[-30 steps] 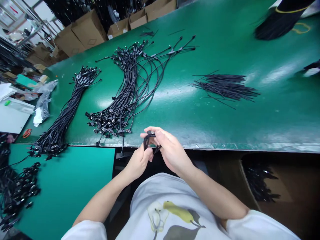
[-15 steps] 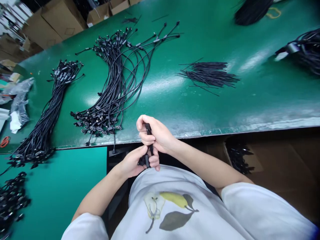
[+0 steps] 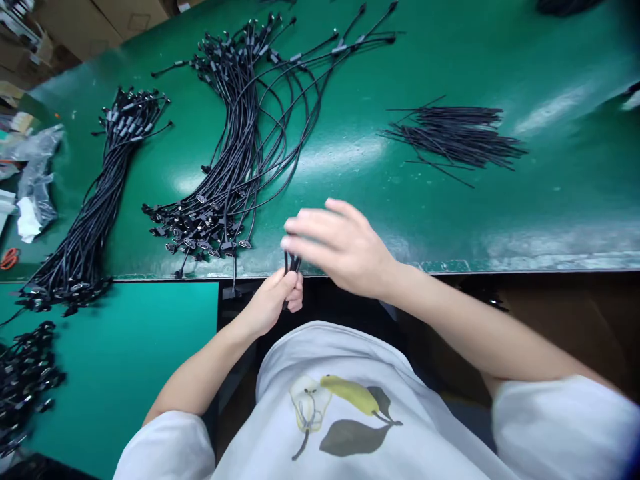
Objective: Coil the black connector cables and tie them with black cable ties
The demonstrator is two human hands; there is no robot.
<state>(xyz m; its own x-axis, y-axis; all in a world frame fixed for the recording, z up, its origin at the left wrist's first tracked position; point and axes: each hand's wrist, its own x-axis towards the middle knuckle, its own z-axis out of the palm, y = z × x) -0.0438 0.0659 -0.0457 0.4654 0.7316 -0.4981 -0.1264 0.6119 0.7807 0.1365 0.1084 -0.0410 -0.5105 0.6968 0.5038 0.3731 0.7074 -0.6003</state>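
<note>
Near the table's front edge, my left hand is closed around a folded black cable, whose looped end sticks up above the fist. My right hand is just above and to the right, its fingers stretched out and somewhat blurred. Its fingertips overlap the top of the cable; whether they touch it cannot be made out. Behind the hands lies a large bundle of black cables with connectors at both ends. A pile of thin black ties lies to the right.
A second cable bundle lies at the left. Black connectors are heaped on the lower green surface. Orange scissors handles and clear plastic bags are at the far left, cardboard boxes behind.
My right hand has let go of the cable, opened and moved right and up. My left hand has moved slightly up and still holds the cable. The view has shifted.
</note>
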